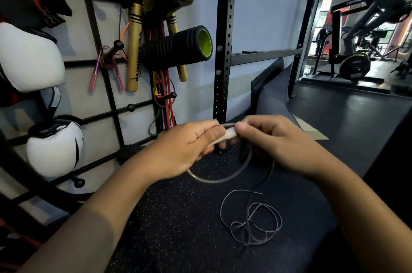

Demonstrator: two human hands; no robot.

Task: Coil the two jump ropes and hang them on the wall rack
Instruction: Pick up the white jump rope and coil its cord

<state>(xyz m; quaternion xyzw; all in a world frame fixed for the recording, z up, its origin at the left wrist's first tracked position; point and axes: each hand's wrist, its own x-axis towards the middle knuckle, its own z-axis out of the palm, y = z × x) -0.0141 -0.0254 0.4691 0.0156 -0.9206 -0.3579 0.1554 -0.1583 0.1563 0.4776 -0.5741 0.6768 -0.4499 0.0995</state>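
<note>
Loose grey cord (252,221) is lying tangled on the speckled floor (178,217); left hand (178,150) and right hand (274,141) are both pinching the white jump rope handle (228,134), its clear loop (220,174) hanging below; behind, the wall rack (107,99) is carrying a pink jump rope (107,65), foam roller (178,47) and white gloves (29,58).

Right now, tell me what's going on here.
A person is coiling a jump rope in front of a wall rack. Both hands, left hand and right hand, grip the white handles, with one clear loop hanging below. The rest of the cord lies tangled on the floor. A pink-handled jump rope already hangs on a peg.
</note>
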